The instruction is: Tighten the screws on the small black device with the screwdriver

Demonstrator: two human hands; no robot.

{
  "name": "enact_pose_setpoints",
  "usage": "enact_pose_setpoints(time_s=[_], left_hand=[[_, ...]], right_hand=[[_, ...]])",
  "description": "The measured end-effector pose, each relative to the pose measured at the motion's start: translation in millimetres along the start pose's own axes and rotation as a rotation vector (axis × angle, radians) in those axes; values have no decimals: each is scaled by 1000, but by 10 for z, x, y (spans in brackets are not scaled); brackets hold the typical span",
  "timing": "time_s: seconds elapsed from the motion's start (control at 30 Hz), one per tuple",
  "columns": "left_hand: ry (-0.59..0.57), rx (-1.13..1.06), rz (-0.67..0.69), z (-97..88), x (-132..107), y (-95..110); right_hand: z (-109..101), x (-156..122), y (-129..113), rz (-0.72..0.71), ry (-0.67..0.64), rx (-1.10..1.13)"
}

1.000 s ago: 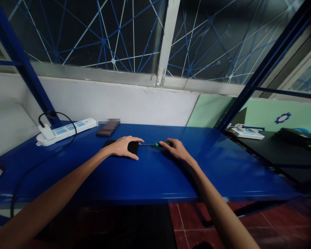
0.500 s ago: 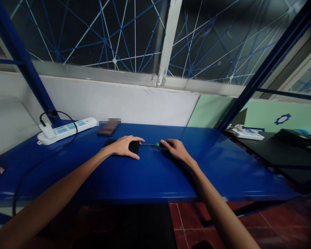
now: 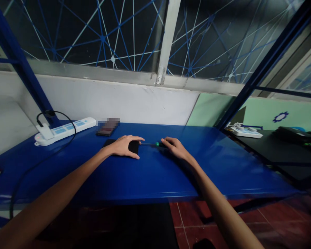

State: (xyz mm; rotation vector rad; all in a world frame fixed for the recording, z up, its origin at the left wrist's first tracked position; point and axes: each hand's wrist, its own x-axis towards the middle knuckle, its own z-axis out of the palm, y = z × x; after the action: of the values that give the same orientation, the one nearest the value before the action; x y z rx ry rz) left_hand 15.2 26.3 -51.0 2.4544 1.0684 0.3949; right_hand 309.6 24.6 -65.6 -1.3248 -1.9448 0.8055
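My left hand (image 3: 123,146) lies over a black flat rectangular object (image 3: 134,148) on the blue table. Its thumb and fingers span the object, holding it down by its near and far sides. In my right hand (image 3: 176,148) is a screwdriver (image 3: 157,144) with a green collar, its handle mostly hidden by my curled fingers. The thin metal shaft lies nearly level and points left. Its tip meets the right end of the black object, close to my left index finger; whether it enters the object I cannot tell.
A white power strip (image 3: 64,131) with a plugged-in charger and black cable (image 3: 44,159) lies at the left of the blue table (image 3: 155,176). A phone (image 3: 108,127) rests behind my left hand. White devices (image 3: 246,132) sit on a dark table at the right.
The view has shifted slightly. Both hands keep almost the same place, and the screwdriver still reaches the black object's right end.
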Motion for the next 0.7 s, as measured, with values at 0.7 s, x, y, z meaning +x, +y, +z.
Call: enact_pose_setpoints(time_s=[0.7], left_hand=[[334, 180, -432, -188, -2, -296]], right_hand=[[-59, 4, -14, -96, 211, -57]])
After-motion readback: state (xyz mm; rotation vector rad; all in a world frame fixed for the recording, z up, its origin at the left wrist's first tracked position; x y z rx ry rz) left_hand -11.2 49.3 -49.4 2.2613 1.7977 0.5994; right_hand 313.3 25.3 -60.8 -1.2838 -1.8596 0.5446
